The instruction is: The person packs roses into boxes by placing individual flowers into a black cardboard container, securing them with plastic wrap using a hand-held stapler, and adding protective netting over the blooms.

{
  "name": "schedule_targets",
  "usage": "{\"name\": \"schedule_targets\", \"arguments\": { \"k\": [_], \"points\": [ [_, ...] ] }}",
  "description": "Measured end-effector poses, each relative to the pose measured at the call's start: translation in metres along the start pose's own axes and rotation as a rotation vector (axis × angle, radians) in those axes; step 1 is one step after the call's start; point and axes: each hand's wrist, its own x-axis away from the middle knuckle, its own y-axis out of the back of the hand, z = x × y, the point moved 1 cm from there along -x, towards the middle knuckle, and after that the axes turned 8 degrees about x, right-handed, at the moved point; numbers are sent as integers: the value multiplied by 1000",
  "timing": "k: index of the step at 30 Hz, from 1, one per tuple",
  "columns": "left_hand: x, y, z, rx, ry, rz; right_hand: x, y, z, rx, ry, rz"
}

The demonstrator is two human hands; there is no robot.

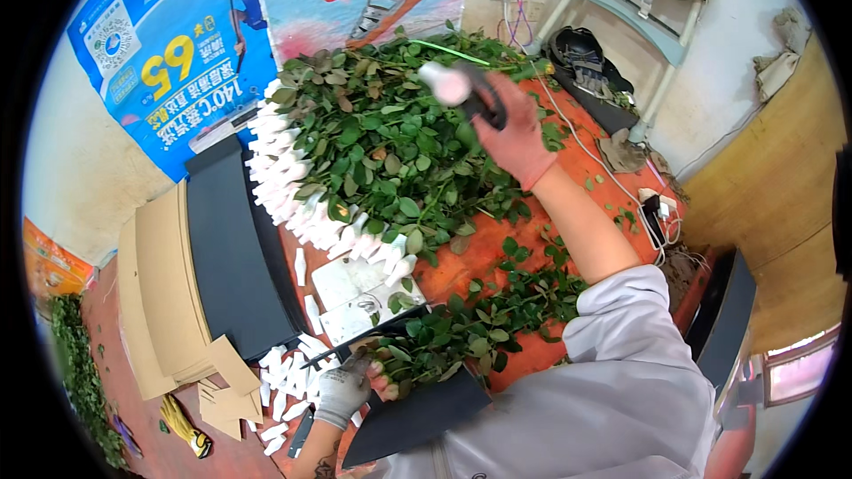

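My right hand (511, 136), in a pink-red glove, is raised over the leafy pile and grips a black-handled tool (489, 103). Motion blur hides the tool's exact kind. A white piece (444, 83) with a pinkish round end shows at its far side. My left hand (343, 389), in a grey-white glove, is low beside pink rose heads (385, 382) and the edge of a black sheet (419, 419). Its fingertips are partly hidden, so its hold is unclear. Leafy rose stems (479, 332) extend rightward from those heads.
A big heap of rose stems (399, 146) has heads in white sleeves (286, 173) along its left side. Loose white sleeves (293, 372), black sheets (233, 253) and cardboard sheets (160, 279) lie left. A cable (572, 126) and power strip (659, 203) are at right.
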Motion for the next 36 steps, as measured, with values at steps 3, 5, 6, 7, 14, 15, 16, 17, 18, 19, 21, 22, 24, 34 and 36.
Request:
{"name": "schedule_targets", "arguments": {
  "k": [3, 5, 6, 7, 14, 15, 16, 17, 18, 19, 21, 22, 24, 34, 36],
  "points": [
    [4, 1, 2, 17, -8, -28, 15, -34, 38, -116, 203, 531],
    [3, 2, -1, 49, 45, 19, 30, -61, 55, -270, 350, 981],
    [1, 0, -1, 97, 57, 20, 38, -79, 56, -291, 359, 989],
    [0, 1, -1, 93, 48, 26, 40, -96, 60, -269, 408, 893],
    [3, 0, -8, 82, 114, 43, -57, -217, 104, -156, 122, 877],
    [0, 1, -7, 71, 115, 35, -54, -233, 107, -160, 124, 865],
    [-2, 1, -8, 43, 155, 87, -45, -251, 107, 93, 231, 935],
    [0, -1, -7, 22, 204, 140, -38, -262, 112, 346, 343, 1001],
    [1, -5, -7, 29, 155, 72, -35, -258, 116, 326, 339, 1061],
    [2, -7, -4, 33, 147, 70, -35, -248, 120, 306, 331, 1121],
    [5, -9, -1, 99, 104, -28, -29, -245, 117, 332, 345, 1151],
    [5, -10, 1, 117, 102, -47, -28, -237, 113, 303, 357, 1020],
    [5, -10, 3, 116, 134, -12, -37, -221, 103, 157, 300, 789],
    [7, 30, -18, 140, -50, -42, -114, -5, -10, -318, -301, 103],
    [11, 35, -17, 222, -103, -145, -131, 42, -68, -659, -509, -37]
  ]
}}
